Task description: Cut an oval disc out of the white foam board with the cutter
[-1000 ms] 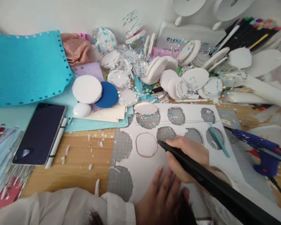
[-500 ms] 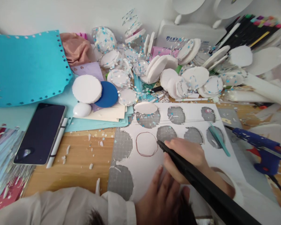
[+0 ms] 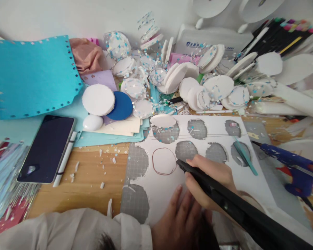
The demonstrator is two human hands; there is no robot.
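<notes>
A thick black pen-shaped tool (image 3: 224, 198) is gripped in my right hand (image 3: 215, 173). Its tip touches the right edge of a brown circle outline (image 3: 164, 161) drawn on a white foam sheet (image 3: 159, 198). Just below the outline, my left hand (image 3: 179, 218) lies flat on the sheet with its fingers spread, partly under my right forearm. Several round holes in the sheet have ragged rims, and a grey gridded cutting mat (image 3: 135, 205) shows through them. Teal tweezers (image 3: 245, 156) rest on the sheet's right side.
White foam discs (image 3: 174, 78) with star garland are piled along the wall. A phone (image 3: 47, 149) and white pen (image 3: 65, 159) lie at left near blue sheets (image 3: 33, 76). On the right is a blue glue gun (image 3: 289, 156). Foam scraps (image 3: 102, 185) litter the wooden table.
The tool's tip has slid slightly down along the right side of the circle, and my right hand has shifted a little right and down. My left hand stays in place.
</notes>
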